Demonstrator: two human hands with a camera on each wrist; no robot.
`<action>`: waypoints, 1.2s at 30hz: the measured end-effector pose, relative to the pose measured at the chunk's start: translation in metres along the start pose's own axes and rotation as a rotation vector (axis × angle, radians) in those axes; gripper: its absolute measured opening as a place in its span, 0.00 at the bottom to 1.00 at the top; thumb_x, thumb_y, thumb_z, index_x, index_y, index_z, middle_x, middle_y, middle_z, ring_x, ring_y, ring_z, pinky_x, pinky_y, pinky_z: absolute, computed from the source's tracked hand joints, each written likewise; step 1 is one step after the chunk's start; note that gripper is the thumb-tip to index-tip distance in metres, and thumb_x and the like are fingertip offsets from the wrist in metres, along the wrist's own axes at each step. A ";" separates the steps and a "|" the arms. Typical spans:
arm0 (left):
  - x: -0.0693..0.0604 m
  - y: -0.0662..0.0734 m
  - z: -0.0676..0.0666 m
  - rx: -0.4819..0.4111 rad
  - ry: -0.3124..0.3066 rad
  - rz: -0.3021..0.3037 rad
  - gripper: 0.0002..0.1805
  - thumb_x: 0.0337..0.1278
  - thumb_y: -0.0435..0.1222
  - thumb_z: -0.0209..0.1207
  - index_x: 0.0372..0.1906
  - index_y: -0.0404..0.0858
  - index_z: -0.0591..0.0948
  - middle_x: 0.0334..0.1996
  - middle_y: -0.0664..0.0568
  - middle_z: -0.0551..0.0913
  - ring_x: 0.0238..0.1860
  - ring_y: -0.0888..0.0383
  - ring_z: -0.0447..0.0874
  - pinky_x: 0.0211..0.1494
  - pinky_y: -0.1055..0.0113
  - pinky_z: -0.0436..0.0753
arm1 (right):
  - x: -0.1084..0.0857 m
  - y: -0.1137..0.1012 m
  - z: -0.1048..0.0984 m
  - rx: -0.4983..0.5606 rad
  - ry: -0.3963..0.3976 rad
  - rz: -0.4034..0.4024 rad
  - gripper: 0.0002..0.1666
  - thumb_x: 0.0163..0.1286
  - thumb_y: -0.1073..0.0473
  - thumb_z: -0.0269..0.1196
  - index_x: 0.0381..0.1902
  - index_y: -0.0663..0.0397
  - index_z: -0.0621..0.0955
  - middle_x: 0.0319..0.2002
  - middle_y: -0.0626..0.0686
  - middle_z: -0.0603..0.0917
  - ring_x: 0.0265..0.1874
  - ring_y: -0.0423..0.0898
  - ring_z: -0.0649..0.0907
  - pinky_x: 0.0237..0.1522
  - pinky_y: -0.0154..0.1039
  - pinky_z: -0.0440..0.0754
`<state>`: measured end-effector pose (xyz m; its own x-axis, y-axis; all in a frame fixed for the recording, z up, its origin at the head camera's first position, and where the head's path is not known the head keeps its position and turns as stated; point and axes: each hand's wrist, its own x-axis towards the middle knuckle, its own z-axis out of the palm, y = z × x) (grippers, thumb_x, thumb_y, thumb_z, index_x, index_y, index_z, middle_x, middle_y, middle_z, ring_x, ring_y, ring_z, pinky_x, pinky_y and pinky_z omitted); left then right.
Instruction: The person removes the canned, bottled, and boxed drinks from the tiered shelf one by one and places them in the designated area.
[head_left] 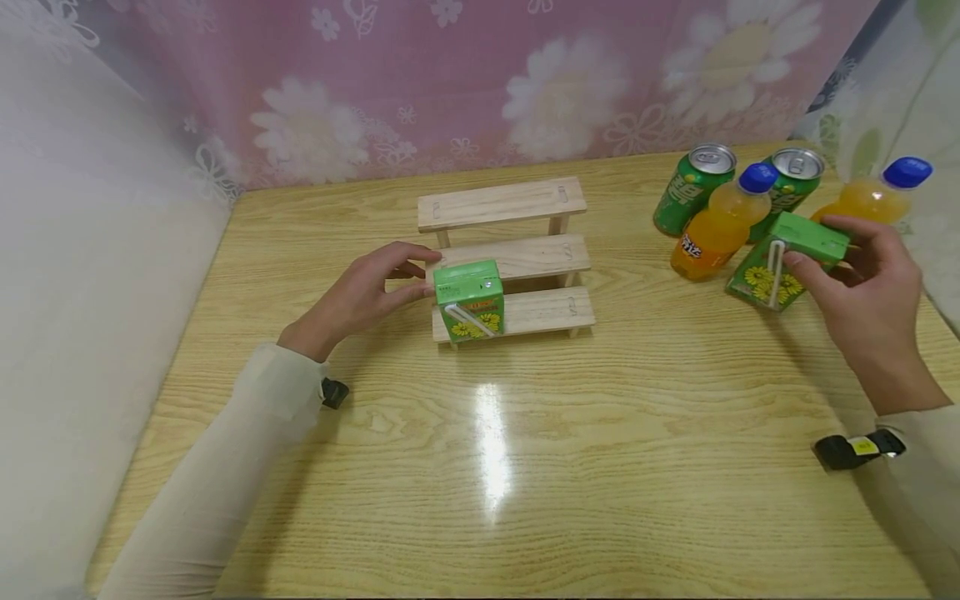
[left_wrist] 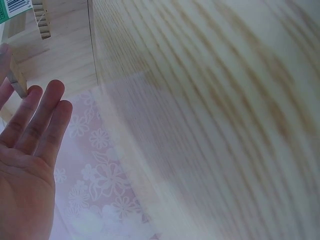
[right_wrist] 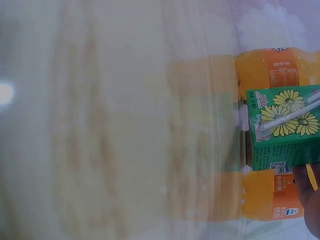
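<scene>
My right hand (head_left: 873,287) grips a green drink carton (head_left: 787,262) with yellow flowers and a white straw on its front. The carton looks tilted in the head view; I cannot tell if its base touches the table. A similar carton (head_left: 469,302) stands at the left end of the lowest step of a three-tier wooden stand (head_left: 540,310). My left hand (head_left: 367,287) is at the stand's left side, index fingertip and thumb by the end of the middle step. In the left wrist view, the other fingers (left_wrist: 35,125) extend fairly straight, holding nothing.
Behind the held carton stand two green soda cans (head_left: 693,190) (head_left: 798,167) and two orange drink bottles with blue caps (head_left: 720,227) (head_left: 877,198). A pink flowered curtain (head_left: 450,100) hangs along the table's (head_left: 615,467) back edge. White cloth (head_left: 97,250) borders the left side.
</scene>
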<state>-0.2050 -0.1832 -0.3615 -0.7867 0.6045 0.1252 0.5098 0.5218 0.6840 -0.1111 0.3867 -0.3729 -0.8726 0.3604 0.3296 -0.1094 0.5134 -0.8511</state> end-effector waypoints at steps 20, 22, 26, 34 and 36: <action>0.000 0.001 0.000 0.010 0.003 -0.001 0.26 0.76 0.38 0.68 0.74 0.47 0.79 0.73 0.53 0.81 0.65 0.48 0.87 0.75 0.50 0.83 | 0.006 0.006 0.000 0.055 -0.044 0.030 0.34 0.74 0.67 0.71 0.74 0.48 0.77 0.64 0.36 0.75 0.55 0.30 0.81 0.52 0.12 0.79; 0.000 0.001 0.000 0.008 0.003 -0.003 0.26 0.76 0.39 0.68 0.74 0.47 0.79 0.73 0.53 0.81 0.65 0.48 0.87 0.75 0.50 0.83 | 0.006 0.006 0.000 0.063 -0.047 0.030 0.34 0.74 0.68 0.71 0.75 0.48 0.77 0.65 0.37 0.75 0.56 0.31 0.81 0.53 0.12 0.79; 0.000 0.000 0.000 0.008 0.001 0.000 0.26 0.76 0.38 0.68 0.74 0.47 0.80 0.73 0.53 0.81 0.65 0.49 0.87 0.74 0.50 0.83 | 0.005 0.004 0.001 0.072 -0.049 0.021 0.34 0.74 0.69 0.70 0.74 0.49 0.77 0.65 0.38 0.75 0.56 0.32 0.80 0.53 0.12 0.79; 0.000 0.002 -0.001 0.009 -0.007 -0.010 0.26 0.77 0.38 0.68 0.74 0.46 0.79 0.73 0.53 0.81 0.65 0.50 0.87 0.75 0.50 0.83 | 0.008 -0.005 -0.005 0.068 0.005 -0.040 0.29 0.76 0.67 0.68 0.72 0.51 0.79 0.62 0.38 0.81 0.62 0.35 0.80 0.61 0.18 0.78; 0.000 0.002 -0.001 0.010 -0.008 -0.014 0.26 0.77 0.38 0.68 0.74 0.47 0.79 0.73 0.53 0.81 0.66 0.50 0.87 0.75 0.50 0.83 | 0.009 -0.010 -0.007 0.056 0.033 -0.071 0.28 0.77 0.67 0.67 0.71 0.52 0.79 0.61 0.38 0.82 0.63 0.36 0.80 0.66 0.21 0.78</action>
<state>-0.2041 -0.1827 -0.3594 -0.7909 0.6021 0.1097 0.5023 0.5363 0.6783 -0.1148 0.3903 -0.3590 -0.8454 0.3509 0.4028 -0.1980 0.4944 -0.8464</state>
